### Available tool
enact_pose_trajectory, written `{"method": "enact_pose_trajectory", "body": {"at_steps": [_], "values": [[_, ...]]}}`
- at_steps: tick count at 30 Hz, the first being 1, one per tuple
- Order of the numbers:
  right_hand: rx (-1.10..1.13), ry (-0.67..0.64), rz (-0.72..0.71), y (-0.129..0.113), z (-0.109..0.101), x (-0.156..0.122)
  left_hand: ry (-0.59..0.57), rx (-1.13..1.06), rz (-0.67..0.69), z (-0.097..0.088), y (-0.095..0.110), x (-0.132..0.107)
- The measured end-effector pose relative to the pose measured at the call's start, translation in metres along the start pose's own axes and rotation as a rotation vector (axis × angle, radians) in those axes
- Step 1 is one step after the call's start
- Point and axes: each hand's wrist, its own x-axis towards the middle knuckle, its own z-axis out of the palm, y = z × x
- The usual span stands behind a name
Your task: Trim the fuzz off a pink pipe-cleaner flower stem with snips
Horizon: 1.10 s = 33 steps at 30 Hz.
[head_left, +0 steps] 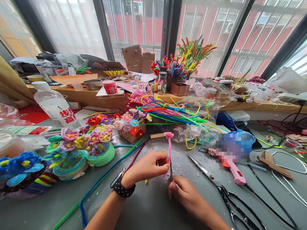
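Observation:
My left hand (148, 166), with a black watch on its wrist, is closed in a pinch on a pink pipe cleaner (169, 145) that stands upright with a curled top. My right hand (185, 195) sits just below and to the right, fingers closed round a small dark metal tool (171, 174) whose tip touches the pipe cleaner's lower end. Pink fluff scraps lie on the grey table (148, 204) around both hands.
Black scissors (224, 191) and a pink glue gun (231, 168) lie to the right. Pipe-cleaner flowers (79, 143), a small flower basket (130, 127) and a water bottle (56, 107) stand left. A heap of coloured pipe cleaners (168, 110) lies behind, and a cluttered wooden shelf (96, 95) runs under the window.

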Motion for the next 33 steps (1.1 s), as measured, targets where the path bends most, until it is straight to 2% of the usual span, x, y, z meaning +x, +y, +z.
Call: {"method": "enact_pose_trajectory", "body": {"at_steps": [6,13,17,19,23,26,33], "values": [[-0.014,-0.068,-0.045,-0.0013,-0.0026,-0.0034,-0.075,0.024,0.014,-0.0008,0.0033,-0.0012],[0.054,0.065,0.066,-0.0025,0.0039,0.0,-0.029,0.028,0.023,-0.0008,-0.0021,0.0003],[0.093,0.079,0.122,-0.0007,0.0047,0.0016,0.011,0.036,0.018,0.0002,-0.0048,0.0018],[0.094,0.063,0.1,0.0002,0.0041,0.0012,0.011,0.037,0.028,0.0008,-0.0038,0.0016],[0.063,-0.002,0.009,0.0017,0.0022,-0.0007,-0.086,0.013,0.024,0.002,0.0004,0.0003],[0.045,-0.022,-0.005,0.0038,0.0012,-0.0008,-0.084,0.029,0.017,0.0018,0.0014,-0.0001],[0.059,0.08,0.068,0.0063,0.0042,0.0021,-0.052,0.024,-0.011,-0.0007,-0.0011,-0.0004]]}}
